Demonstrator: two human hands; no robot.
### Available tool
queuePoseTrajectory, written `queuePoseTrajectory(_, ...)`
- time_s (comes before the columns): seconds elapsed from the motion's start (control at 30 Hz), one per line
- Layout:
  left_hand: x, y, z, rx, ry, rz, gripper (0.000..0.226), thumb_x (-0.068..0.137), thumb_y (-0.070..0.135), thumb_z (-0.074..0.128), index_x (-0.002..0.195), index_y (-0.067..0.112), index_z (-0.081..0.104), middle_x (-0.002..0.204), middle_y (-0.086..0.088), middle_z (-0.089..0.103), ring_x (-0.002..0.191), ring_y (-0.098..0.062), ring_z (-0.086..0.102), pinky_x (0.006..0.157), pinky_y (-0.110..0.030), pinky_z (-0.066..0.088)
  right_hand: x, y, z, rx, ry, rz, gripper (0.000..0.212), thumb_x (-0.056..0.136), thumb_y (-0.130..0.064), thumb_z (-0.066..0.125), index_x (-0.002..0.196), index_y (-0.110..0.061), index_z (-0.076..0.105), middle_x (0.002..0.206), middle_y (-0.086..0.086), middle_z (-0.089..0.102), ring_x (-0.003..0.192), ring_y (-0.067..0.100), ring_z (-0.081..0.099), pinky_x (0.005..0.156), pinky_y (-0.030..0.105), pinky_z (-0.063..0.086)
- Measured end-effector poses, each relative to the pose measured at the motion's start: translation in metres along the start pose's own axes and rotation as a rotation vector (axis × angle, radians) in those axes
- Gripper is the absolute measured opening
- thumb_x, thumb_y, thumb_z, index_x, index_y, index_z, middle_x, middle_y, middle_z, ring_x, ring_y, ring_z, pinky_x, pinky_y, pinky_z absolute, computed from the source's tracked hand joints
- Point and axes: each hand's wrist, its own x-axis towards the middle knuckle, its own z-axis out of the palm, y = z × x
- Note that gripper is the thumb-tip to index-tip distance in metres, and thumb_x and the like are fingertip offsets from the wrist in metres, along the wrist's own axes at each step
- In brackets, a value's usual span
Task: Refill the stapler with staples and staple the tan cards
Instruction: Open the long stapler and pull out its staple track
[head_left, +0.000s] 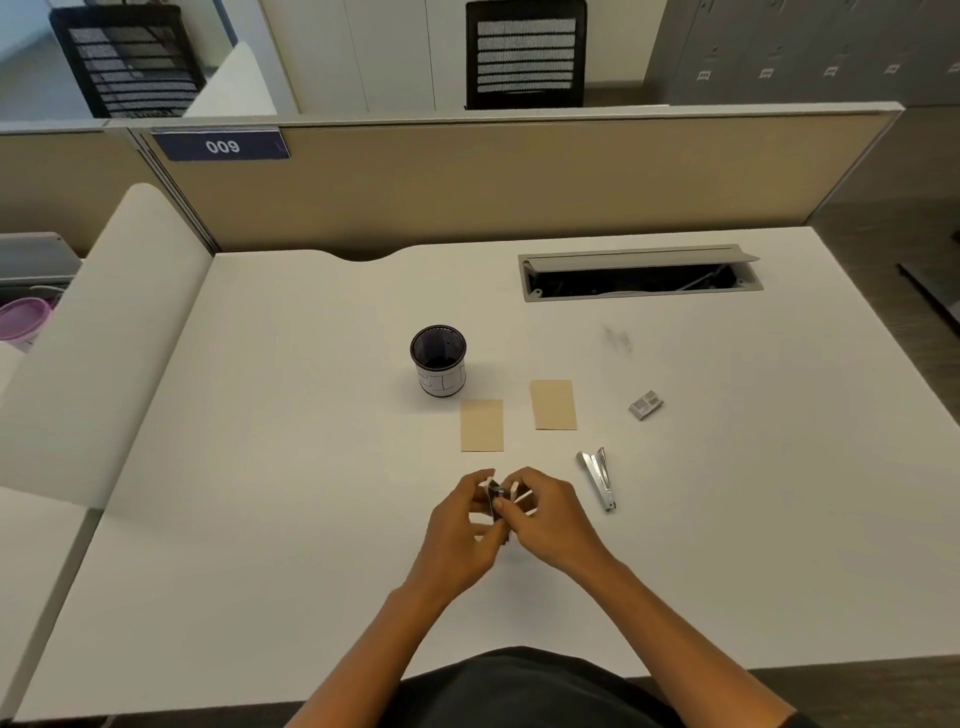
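left hand (460, 519), right hand (540, 512): both pinching small staple box (494, 498); mesh cup (439, 360): contents unclear

A small dark object (494, 499) (too small to identify) is pinched between both hands, left hand (460, 530) and right hand (545, 514), near the open stapler (597, 478).

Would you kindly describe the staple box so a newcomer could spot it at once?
Start at the open cable slot in the white desk. Nearer the person, right of both tan cards, lies the staple box: a small grey printed packet, lying alone.
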Motion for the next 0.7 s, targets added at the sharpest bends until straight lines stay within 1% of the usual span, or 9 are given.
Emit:
queuePoseTrajectory(0.03, -0.001, -0.001, -0.002, 0.003, -0.014, 0.011, 0.064, 0.096, 0.017, 0.079, 0.152, 0.02, 0.048, 0.133, 0.001, 0.069, 0.103, -0.006, 0.068, 0.081, -0.001, 0.051, 0.0, 0.0, -0.003, -0.026, -0.02, -0.022, 0.012, 0.097, -0.029, 0.073, 0.106, -0.032, 0.065, 0.097, -0.015, 0.069, 0.084, 0.006, 0.069, 0.067, 0.009, 0.054)
queuePoseTrajectory(0.1, -0.001, -0.003, -0.006, 0.001, -0.016, 0.017, 0.057, 0.098, 0.017, 0.077, 0.149, 0.02, 0.052, 0.131, 0.001, 0.071, 0.107, -0.007, 0.069, 0.082, -0.001, 0.05, 0.0, -0.001, -0.008, -0.064, -0.061, -0.07, 0.011, 0.099, -0.028, 0.071, 0.107, -0.032, 0.064, 0.1, -0.014, 0.068, 0.085, 0.006, 0.068, 0.07, 0.009, 0.054)
queuePoseTrajectory(0.2, -0.001, -0.004, -0.009, -0.029, 0.001, 0.012, 0.041, 0.102, 0.017, 0.071, 0.14, 0.019, 0.058, 0.126, -0.001, 0.074, 0.108, -0.012, 0.073, 0.092, -0.014, 0.058, 0.0, 0.001, -0.013, -0.106, -0.107, -0.142, 0.01, 0.1, -0.025, 0.067, 0.11, -0.026, 0.067, 0.105, -0.008, 0.071, 0.093, 0.013, 0.07, 0.084, 0.023, 0.062)
queuePoseTrajectory(0.27, -0.001, -0.004, -0.01, -0.056, 0.005, -0.002, 0.031, 0.104, 0.016, 0.068, 0.134, 0.017, 0.061, 0.121, -0.001, 0.075, 0.104, -0.015, 0.076, 0.098, -0.026, 0.062, -0.001, 0.001, -0.014, -0.148, -0.113, -0.189, 0.012, 0.099, -0.025, 0.066, 0.11, -0.022, 0.068, 0.105, -0.005, 0.072, 0.094, 0.015, 0.07, 0.085, 0.029, 0.064)
queuePoseTrajectory(0.33, -0.001, -0.004, -0.01, -0.071, 0.012, -0.001, 0.025, 0.104, 0.014, 0.066, 0.129, 0.014, 0.064, 0.118, -0.004, 0.077, 0.102, -0.017, 0.078, 0.097, -0.029, 0.063, -0.003, -0.002, -0.014, -0.183, -0.099, -0.226, 0.015, 0.097, -0.028, 0.065, 0.109, -0.02, 0.07, 0.103, -0.005, 0.074, 0.093, 0.015, 0.07, 0.083, 0.03, 0.064)
queuePoseTrajectory(0.43, -0.002, -0.005, -0.01, -0.076, 0.033, 0.016, 0.022, 0.104, 0.01, 0.066, 0.126, 0.011, 0.066, 0.117, -0.006, 0.078, 0.103, -0.019, 0.08, 0.096, -0.026, 0.063, -0.006, -0.005, -0.012, -0.216, -0.061, -0.275, 0.022, 0.095, -0.031, 0.062, 0.109, -0.018, 0.073, 0.101, -0.004, 0.075, 0.09, 0.013, 0.069, 0.083, 0.028, 0.062)
queuePoseTrajectory(0.57, -0.005, -0.003, -0.011, -0.064, 0.058, 0.056, 0.022, 0.104, 0.008, 0.066, 0.126, 0.011, 0.067, 0.115, -0.004, 0.078, 0.097, -0.011, 0.078, 0.09, -0.013, 0.059, -0.009, -0.008, -0.011, -0.214, 0.007, -0.314, 0.026, 0.095, -0.033, 0.063, 0.106, -0.015, 0.078, 0.095, -0.002, 0.076, 0.083, 0.013, 0.067, 0.079, 0.026, 0.061)
queuePoseTrajectory(0.63, -0.007, -0.001, -0.01, -0.074, 0.07, 0.067, 0.02, 0.104, 0.008, 0.065, 0.123, 0.015, 0.067, 0.112, -0.002, 0.077, 0.094, -0.008, 0.077, 0.087, -0.011, 0.058, -0.012, -0.009, -0.009, -0.209, 0.033, -0.322, 0.026, 0.096, -0.033, 0.063, 0.105, -0.015, 0.079, 0.094, -0.002, 0.076, 0.081, 0.012, 0.066, 0.076, 0.023, 0.058)
queuePoseTrajectory(0.7, -0.008, 0.0, -0.009, -0.087, 0.081, 0.073, 0.021, 0.104, 0.007, 0.065, 0.122, 0.018, 0.065, 0.112, -0.001, 0.077, 0.094, -0.01, 0.078, 0.086, -0.011, 0.058, -0.014, -0.01, -0.007, -0.198, 0.057, -0.334, 0.026, 0.096, -0.033, 0.062, 0.1, -0.014, 0.08, 0.089, -0.002, 0.075, 0.076, 0.01, 0.063, 0.073, 0.021, 0.055)
